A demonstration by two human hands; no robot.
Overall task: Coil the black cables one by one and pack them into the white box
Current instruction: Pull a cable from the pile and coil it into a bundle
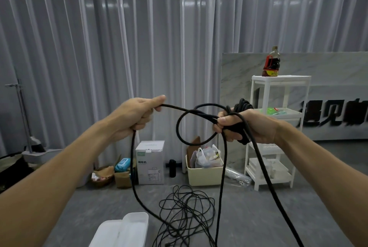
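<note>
both hands are raised: left hand (137, 114) fingers pinch the thick black cable (180, 125); right hand (247, 125) fingers curl round its coiled loops. the white plastic box (127, 228) sits on the floor below.

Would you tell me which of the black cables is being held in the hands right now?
The thick black cable, gripped by the left hand and right hand; the thin black cable lies tangled on the floor.

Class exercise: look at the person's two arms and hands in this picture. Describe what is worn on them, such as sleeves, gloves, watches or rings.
Both forearms are bare up to the picture's edge, with no sleeve in sight. The left hand and the right hand wear no gloves. No watch, bracelet or ring shows on either wrist or on the fingers that are visible.
</note>
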